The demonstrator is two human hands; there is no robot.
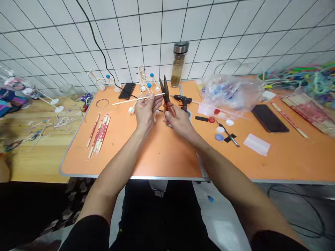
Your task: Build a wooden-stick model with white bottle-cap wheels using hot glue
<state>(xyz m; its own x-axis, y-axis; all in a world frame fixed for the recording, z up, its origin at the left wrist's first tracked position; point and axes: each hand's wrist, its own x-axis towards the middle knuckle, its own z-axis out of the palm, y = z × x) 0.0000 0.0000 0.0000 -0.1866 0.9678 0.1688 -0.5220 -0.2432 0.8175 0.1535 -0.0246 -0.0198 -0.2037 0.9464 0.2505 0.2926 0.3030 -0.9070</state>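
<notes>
Between the thumb and fingers of my left hand is a thin wooden chopstick, pointing left and slightly down. My right hand grips the orange handles of long-nosed pliers, whose dark jaws point up and stand apart. The chopstick's right end reaches the jaws; whether they touch it I cannot tell. Small stick models with blue and white balls stand just behind my hands, partly hidden. A black and orange glue gun lies right of the pliers.
Wrapped chopsticks lie at the left. A tea bottle and a phone stand or lie near the wall. To the right are a plastic bag, bottle caps, a craft knife and a larger phone.
</notes>
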